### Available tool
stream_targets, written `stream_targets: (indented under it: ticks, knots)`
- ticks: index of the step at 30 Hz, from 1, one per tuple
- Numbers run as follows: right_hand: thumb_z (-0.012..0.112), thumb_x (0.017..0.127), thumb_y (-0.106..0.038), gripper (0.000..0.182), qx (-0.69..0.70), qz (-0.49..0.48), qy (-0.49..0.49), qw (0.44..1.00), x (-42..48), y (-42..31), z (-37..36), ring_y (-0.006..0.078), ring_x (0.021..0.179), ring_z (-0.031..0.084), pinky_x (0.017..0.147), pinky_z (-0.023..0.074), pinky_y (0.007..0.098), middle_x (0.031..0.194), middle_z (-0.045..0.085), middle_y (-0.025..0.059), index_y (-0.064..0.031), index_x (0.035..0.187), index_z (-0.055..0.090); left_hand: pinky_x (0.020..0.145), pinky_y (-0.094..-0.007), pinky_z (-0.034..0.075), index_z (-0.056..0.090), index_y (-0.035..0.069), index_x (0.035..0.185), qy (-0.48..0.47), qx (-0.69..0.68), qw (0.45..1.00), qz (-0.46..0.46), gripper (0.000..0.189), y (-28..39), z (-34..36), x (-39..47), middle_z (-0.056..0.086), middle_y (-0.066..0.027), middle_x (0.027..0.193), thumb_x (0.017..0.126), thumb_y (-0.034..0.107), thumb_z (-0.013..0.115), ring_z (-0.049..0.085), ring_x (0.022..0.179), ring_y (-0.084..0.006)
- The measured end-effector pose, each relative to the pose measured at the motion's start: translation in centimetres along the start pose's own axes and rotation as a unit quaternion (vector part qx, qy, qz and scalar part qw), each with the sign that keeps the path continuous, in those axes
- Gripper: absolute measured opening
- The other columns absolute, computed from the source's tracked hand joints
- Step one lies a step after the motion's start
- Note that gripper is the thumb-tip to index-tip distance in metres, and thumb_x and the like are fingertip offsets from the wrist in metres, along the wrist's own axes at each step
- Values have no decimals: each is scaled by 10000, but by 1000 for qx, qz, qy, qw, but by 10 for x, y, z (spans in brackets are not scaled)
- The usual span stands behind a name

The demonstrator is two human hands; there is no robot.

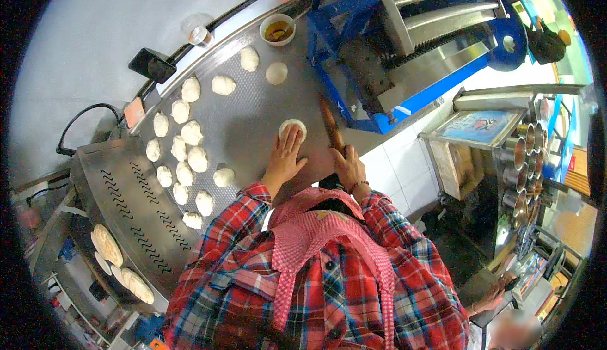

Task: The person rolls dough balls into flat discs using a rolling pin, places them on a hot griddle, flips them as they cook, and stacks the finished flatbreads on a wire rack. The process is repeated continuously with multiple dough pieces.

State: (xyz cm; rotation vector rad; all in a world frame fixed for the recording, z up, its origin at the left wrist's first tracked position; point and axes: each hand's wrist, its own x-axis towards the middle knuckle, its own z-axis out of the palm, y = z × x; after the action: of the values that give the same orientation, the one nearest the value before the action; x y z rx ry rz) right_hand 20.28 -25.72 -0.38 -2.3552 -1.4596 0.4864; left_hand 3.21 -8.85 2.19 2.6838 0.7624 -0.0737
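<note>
My left hand (285, 158) lies flat, palm down, on a small round of dough (283, 126), with the thumb spread to the side. The fingers cover most of the round's lower part. My right hand (350, 166) grips one end of a wooden rolling pin (332, 124), which rests on the metal worktop (251, 117) beside the blue machine frame. Farther up sits another flattened dough round (276, 73). To the left, several lumps of dough (191, 133) are spread over the textured part of the worktop.
A white bowl (277, 44) of brown liquid with a spoon stands at the back. The blue-framed metal machine (370, 108) borders the right. Baked flatbreads (107, 245) lie beyond a slotted metal panel (137, 207). Metal canisters (516, 160) stand right; a person (547, 41) is behind.
</note>
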Motion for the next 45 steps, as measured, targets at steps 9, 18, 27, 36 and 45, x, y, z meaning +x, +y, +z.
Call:
stream_targets:
  ticks: [9,18,27,36,45]
  knots:
    - [567,843,-129,340,88,84,-52,991,4,11,13,358,868,588,660,536,444,1020,495,146,-211,1172,593,1043,-565,270,408,111,1423,212,-64,975,15,593,-58,-103,137,346,-71,1517,872,222,595,327,1377,-319]
    - [567,845,-131,351,84,62,-69,992,5,13,-1,369,865,595,661,541,446,1045,490,161,-228,1182,582,1057,-717,118,230,249,1512,-5,185,976,-112,710,-110,-102,263,492,-18,1411,873,144,520,278,1419,-238]
    - [593,817,-117,355,70,-17,-25,997,5,21,9,355,854,600,658,540,443,1039,489,136,-223,1155,576,1062,-655,207,419,121,1413,151,-36,987,-30,573,1,-78,7,516,-96,1368,871,189,588,381,1340,-312]
    - [589,831,-141,361,39,38,-56,997,3,14,8,351,868,592,654,537,447,1015,488,139,-253,1173,568,928,-476,448,517,90,1245,91,-240,945,-203,517,-24,-26,40,611,-166,1133,791,205,735,563,1086,-353]
    - [594,833,-130,387,51,69,-42,995,2,6,6,346,885,592,680,535,436,999,498,137,-264,1195,575,642,-325,548,467,-33,1248,72,-670,584,-452,590,16,-12,-54,569,-135,1154,828,268,751,623,923,-210]
